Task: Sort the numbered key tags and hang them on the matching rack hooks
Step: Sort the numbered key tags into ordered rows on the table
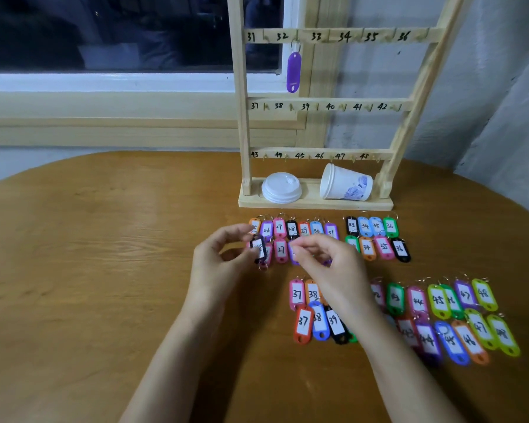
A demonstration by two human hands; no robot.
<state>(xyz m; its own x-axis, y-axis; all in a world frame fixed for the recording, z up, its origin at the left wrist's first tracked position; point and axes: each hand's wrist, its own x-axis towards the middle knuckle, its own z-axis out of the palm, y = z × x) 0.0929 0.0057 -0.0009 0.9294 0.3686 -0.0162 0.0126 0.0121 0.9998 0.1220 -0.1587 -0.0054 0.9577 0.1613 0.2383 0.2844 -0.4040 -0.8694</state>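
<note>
The key tags (333, 239) lie on the wooden table (104, 239) in paired rows ordered by number, which appears intended to let each one be found at a glance before hanging: the 25–31 rows sit just in front of the rack base, the 33–36 group (376, 238) lies at 3 o'clock from them, and the 37–48 rows (409, 312) lie nearer the person at 5 o'clock. The left hand (223, 261) pinches a black tag (258, 247) between thumb and fingertips, lifted clear of the row with its ring hanging down, probably to read or orient the label; the number is too blurred to read. The right hand (324, 264) hovers over the second row with fingers curled and thumb close to the forefinger; whether it grips a tag cannot be determined. The wooden rack (242, 117) stands upright at 12 o'clock from the hands, with hooks numbered 31 to 48. One purple tag (293, 71) hangs beside the 32 mark. A stack of white lids (281, 187) and a tipped paper cup (345, 183) rest on the rack base. Most hanging remains to be done
</note>
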